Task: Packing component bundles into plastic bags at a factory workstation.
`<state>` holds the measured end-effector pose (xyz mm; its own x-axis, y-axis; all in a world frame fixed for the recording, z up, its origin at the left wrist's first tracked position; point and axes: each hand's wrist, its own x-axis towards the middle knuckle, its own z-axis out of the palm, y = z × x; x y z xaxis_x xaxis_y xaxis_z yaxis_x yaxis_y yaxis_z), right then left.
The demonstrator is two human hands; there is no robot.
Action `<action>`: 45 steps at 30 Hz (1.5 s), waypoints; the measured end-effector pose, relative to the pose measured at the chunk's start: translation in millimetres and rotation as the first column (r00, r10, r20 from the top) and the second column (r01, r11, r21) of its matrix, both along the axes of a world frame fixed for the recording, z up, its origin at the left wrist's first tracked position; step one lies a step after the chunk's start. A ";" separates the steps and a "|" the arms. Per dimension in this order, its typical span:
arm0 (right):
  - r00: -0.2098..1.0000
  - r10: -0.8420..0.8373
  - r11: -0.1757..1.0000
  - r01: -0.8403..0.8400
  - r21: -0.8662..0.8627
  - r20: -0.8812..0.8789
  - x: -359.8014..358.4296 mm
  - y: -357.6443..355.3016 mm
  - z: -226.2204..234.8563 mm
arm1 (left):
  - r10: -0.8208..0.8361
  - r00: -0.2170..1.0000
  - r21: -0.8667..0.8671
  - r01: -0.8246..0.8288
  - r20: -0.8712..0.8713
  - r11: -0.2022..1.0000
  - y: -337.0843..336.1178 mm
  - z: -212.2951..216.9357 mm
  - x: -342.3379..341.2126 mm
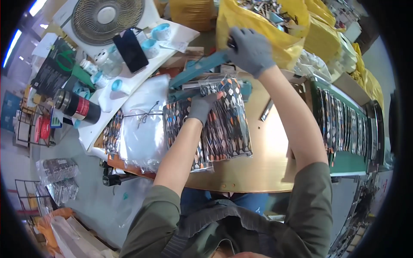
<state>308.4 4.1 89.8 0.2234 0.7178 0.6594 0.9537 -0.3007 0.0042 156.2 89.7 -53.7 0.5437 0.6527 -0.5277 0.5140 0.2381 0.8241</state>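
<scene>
My right hand (251, 50), in a grey glove, is raised and closed round the free end of a teal lever arm (198, 69), which looks like that of a bag sealer. The lever stands lifted above the sealer's teal base (245, 91). My left hand (203, 106), gloved with a bare fingertip showing, grips the upper part of a clear-bagged pack with a black, white and orange pattern (228, 129). The bag's top edge lies at the sealer. Another patterned pack (172, 118) lies partly under it, to the left.
Clear plastic bags (144, 133) lie stacked at left. A white shelf (129, 92) holds a phone (130, 50), a dark thermos (77, 106) and tape rolls. A small blade-like tool (266, 110) rests on the table. Several patterned packs (342, 120) stand at right; a yellow sack (241, 26) is behind.
</scene>
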 end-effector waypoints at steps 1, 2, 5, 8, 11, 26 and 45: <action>0.999 -0.011 0.999 0.009 0.050 0.037 12.1 -4.9 -18.4 | -0.017 0.993 0.061 0.009 0.118 0.998 0.5 -0.7 -3.1; 1.000 -0.017 0.999 0.017 0.035 0.008 18.0 -10.7 -33.9 | -0.009 0.993 0.074 0.000 0.119 0.997 3.4 -3.7 -3.8; 0.990 -0.134 0.981 0.127 -0.147 -0.038 29.2 -36.7 -110.3 | 0.066 0.977 -0.080 -0.051 0.203 0.996 3.8 -11.5 -1.7; 0.939 -0.239 0.969 0.215 -0.120 -0.247 22.8 -30.4 -126.5 | -0.147 0.979 0.087 0.136 0.138 0.987 -8.0 13.2 -12.7; 0.945 -0.209 0.977 0.215 -0.006 -0.251 20.9 -29.2 -129.8 | -0.098 0.982 0.086 0.085 0.160 0.993 -14.1 26.3 -11.8; 0.509 -0.533 0.778 0.609 -0.155 -0.676 122.5 -102.1 -156.6 | -0.182 0.961 0.096 0.165 0.207 0.982 -12.7 4.2 -13.9; 0.875 0.464 0.872 -0.478 -0.105 -0.137 -100.2 -194.8 -8.5 | -0.201 0.658 -0.365 0.616 0.726 0.698 -117.7 109.4 -27.0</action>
